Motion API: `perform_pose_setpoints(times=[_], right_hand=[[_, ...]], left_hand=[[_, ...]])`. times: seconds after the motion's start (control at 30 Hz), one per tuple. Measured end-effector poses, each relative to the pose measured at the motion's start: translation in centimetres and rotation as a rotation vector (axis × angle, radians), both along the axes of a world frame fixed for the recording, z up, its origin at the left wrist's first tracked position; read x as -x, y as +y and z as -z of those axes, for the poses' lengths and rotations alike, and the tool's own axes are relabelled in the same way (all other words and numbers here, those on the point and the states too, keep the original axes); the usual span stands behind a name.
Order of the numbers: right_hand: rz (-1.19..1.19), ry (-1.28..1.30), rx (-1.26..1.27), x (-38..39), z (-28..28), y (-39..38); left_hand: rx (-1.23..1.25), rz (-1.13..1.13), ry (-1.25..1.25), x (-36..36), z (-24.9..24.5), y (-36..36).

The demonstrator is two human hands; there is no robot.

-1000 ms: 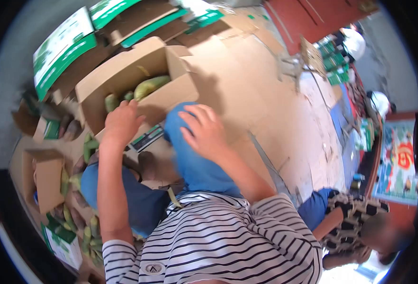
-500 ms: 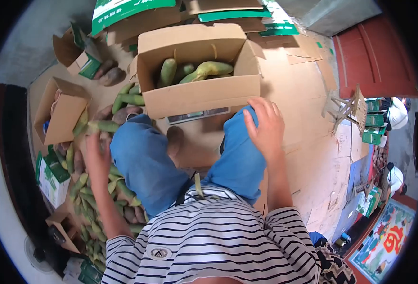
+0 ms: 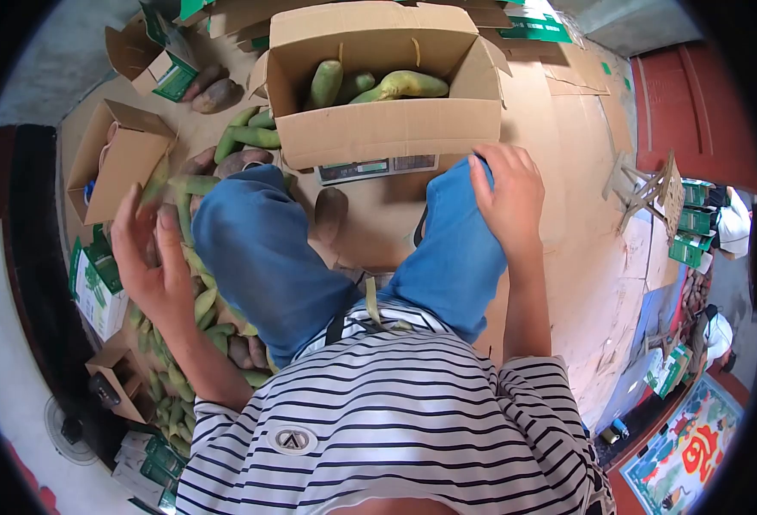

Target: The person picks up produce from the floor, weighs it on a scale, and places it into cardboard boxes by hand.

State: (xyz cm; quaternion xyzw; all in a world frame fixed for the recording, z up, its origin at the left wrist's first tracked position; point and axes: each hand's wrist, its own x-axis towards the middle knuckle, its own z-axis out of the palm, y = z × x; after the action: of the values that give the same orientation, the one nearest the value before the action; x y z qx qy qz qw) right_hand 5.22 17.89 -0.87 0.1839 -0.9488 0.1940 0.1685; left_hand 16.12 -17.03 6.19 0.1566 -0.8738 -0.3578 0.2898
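My left hand (image 3: 152,262) hovers over the pile on my left, its fingers apart and nothing in them. Nearby lie long green vegetables (image 3: 254,137), which look like green radishes, mixed with brownish-red roots (image 3: 217,96). My right hand (image 3: 513,193) rests flat on my right knee and holds nothing. In front of my knees an open cardboard box (image 3: 387,142) sits on a scale (image 3: 378,168). Several long green vegetables (image 3: 411,84) lie inside the box. A brownish root (image 3: 331,215) lies on the floor between my legs.
Smaller cardboard boxes (image 3: 125,163) stand at the left, beside a green-and-white carton (image 3: 99,287). A wooden stool (image 3: 653,196) stands at the right on flattened cardboard (image 3: 584,249). Two people (image 3: 732,225) are by green cartons farther right. A fan (image 3: 71,429) is at lower left.
My left hand has moved outward and its fingers have spread. My right hand stays on my knee. The view has shifted, so the box appears higher and farther right.
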Motion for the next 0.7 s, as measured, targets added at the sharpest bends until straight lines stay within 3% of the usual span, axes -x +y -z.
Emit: perform_pose_setpoints(times=[0.17,0.33,0.43,0.5,0.63,0.7], right_hand=[[-0.01,0.005,-0.001,0.0,0.1,0.2],[-0.031,-0.049,-0.032,0.1,-0.4,-0.1],[-0.095,-0.19,0.04,0.8,-1.4,0.1],[-0.099,-0.348,0.356,2.5,-2.1,0.5],[-0.05,-0.525,0.884,10.8,-3.1,1.5],[-0.049,-0.545,1.027,16.4,-2.1,1.2]], left_hand=[[0.098,0.329,0.175,5.5,-2.4,5.4],[0.378,0.5,0.221,12.5,-3.9,9.6],[0.58,0.536,-0.024,15.9,-1.0,10.2],[0.818,0.564,-0.202,17.2,3.3,9.6],[0.929,0.672,-0.667,16.5,7.6,10.0],[0.77,0.792,-0.595,16.3,5.8,10.8]])
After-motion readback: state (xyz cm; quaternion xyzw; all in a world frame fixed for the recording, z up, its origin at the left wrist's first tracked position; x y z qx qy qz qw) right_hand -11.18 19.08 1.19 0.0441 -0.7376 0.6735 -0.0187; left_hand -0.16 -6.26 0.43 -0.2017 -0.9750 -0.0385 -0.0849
